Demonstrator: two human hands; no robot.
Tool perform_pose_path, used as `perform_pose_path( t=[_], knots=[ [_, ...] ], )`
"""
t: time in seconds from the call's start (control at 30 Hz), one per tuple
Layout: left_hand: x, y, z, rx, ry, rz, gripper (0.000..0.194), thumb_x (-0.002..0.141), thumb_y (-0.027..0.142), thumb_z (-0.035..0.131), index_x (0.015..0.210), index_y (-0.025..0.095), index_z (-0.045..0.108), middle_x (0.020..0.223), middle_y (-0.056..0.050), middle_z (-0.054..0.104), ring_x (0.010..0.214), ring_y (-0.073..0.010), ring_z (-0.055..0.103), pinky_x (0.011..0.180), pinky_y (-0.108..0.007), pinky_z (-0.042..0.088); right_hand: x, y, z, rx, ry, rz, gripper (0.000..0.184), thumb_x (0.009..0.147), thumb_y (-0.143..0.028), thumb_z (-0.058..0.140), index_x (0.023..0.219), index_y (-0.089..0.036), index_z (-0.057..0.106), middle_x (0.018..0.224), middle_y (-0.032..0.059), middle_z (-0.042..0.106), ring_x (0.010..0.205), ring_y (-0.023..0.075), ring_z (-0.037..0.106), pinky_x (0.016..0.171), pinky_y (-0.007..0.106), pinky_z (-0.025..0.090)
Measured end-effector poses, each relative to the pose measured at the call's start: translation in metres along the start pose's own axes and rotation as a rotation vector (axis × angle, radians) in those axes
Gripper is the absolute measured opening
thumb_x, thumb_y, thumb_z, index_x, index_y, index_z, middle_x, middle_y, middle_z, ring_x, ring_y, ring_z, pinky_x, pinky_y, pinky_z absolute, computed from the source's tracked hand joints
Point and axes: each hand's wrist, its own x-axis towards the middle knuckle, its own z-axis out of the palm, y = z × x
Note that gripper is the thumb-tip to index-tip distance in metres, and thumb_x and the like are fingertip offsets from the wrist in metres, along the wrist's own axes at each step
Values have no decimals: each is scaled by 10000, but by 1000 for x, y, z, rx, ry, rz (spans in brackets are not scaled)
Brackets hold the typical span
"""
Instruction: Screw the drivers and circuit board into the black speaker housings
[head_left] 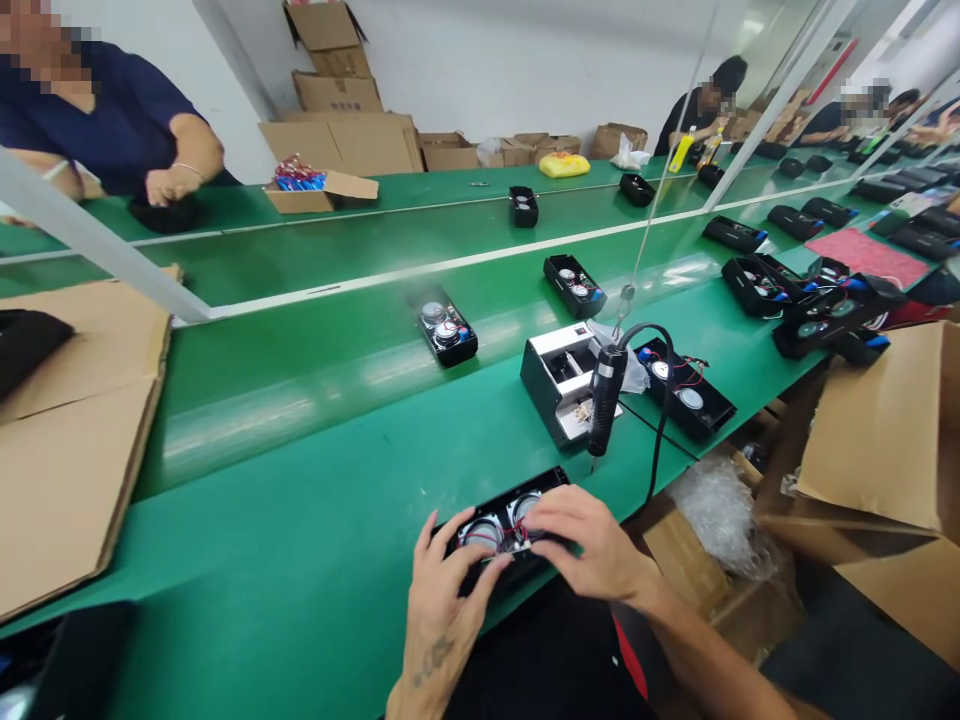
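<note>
Presently, the black speaker housing [511, 545] is at the green desk [300, 560], on the near side of the hanging electric screwdriver [607, 395], the left hand [442, 590] clasping one end, while whether the right hand [589, 540] pinches red wires [518, 530] I cannot tell.

2 speakers [489, 530] sit in the housing [545, 483]; screwdriver [606, 400] behind, right; carton [874, 440] farther right.
</note>
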Motion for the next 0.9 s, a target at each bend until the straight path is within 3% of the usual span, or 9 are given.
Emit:
perform_pose_path(
  t=[0.07,0.17,0.27,0.37,0.5,0.63,0.9],
  knots=[
    [-4,2,1,-17,-44,23,13,997,251,716,1007,246,709,1036,-20,808,1206,-247,741,1248,-545,448,5,-5,10,-114,-183,-88,202,1030,-193,632,1180,-215,765,1096,97,826,1020,261,742,899,435,578],
    [-12,-3,-11,-22,-101,33,152,982,300,748,1113,241,699,1025,-26,807,1307,-291,693,1265,-591,414,7,-5,18,-245,-368,-159,255,982,-93,583,1106,-212,770,991,73,824,940,249,716,860,414,532],
    [-21,-12,-27,14,-148,50,299,966,395,772,1191,223,678,1046,-43,799,1348,-321,661,1261,-608,414,7,-2,18,-317,-443,-138,271,933,-54,590,1080,-199,766,990,63,815,938,244,705,865,403,496],
    [-30,-17,-35,54,-177,90,318,982,391,749,1225,204,665,1079,-51,796,1356,-321,649,1258,-595,424,10,-1,17,-322,-530,-107,265,957,-69,576,1107,-194,755,1053,57,816,962,231,713,873,384,473],
    [-36,-14,-33,74,-256,83,275,996,255,705,1263,211,653,1118,-51,795,1414,-336,598,1265,-624,410,20,-7,21,-331,-680,-113,270,904,-46,598,1089,-181,741,1039,65,817,987,236,718,846,376,436],
    [-31,-8,-29,53,-337,65,353,974,141,665,1317,224,639,1133,-47,794,1463,-352,535,1262,-677,397,33,-11,22,-355,-756,-129,256,878,-24,592,1032,-168,737,996,62,814,937,234,717,794,378,408],
    [-24,-3,-26,-19,-433,17,402,894,36,625,1252,218,655,1098,-33,794,1274,-297,629,1269,-651,419,41,-14,11,-350,-856,-99,244,849,-75,614,1007,-168,774,995,62,804,912,241,726,746,374,410]
  ],
)
